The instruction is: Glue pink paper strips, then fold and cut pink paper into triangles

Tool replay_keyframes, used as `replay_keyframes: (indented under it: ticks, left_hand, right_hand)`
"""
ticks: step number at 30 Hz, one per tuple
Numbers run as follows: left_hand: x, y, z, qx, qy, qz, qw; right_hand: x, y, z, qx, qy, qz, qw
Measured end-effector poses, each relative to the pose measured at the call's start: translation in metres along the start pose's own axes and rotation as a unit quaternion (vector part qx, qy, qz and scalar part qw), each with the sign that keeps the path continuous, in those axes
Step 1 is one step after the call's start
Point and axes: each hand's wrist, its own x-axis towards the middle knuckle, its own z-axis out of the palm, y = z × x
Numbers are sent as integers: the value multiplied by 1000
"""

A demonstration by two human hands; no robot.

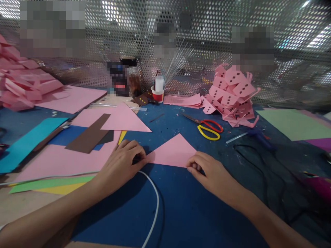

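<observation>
A pink paper triangle [173, 151] lies on the blue table surface, its peak pointing away from me. At its left corner, my left hand [129, 155] pinches the paper between thumb and fingers. My right hand [204, 165] grips the opposite corner, fingers curled and the thumb underneath along the near edge. Just beyond the right hand rest scissors [207, 128] with one red and one yellow handle loop, lying on their side. A larger pink paper triangle [124, 119] lies behind my left hand, next to a brown paper strip [89, 134].
A white cable [157, 203] curves across the table in front of me. Folded pink papers with dark dots [232, 93] are heaped at back right. A glue gun [261, 137] with its cord lies right. A paper cup [157, 94] and a jar [134, 81] stand before the perforated metal screen [201, 44].
</observation>
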Motion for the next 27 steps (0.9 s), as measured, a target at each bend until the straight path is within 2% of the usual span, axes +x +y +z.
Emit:
replay_keyframes:
  ticks: [15, 23, 27]
  left_hand:
    - [-4, -3, -3, 2, 9, -14, 1000]
    - [-4, -4, -7, -21, -8, -44, 999]
    - [-5, -3, -9, -31, -7, -35, 999]
  right_hand:
    - [-1, 5, 3, -4, 8, -11, 1000]
    - [-1, 6, 4, -4, 5, -6, 1000]
    - [0, 6, 4, -4, 7, -10, 1000]
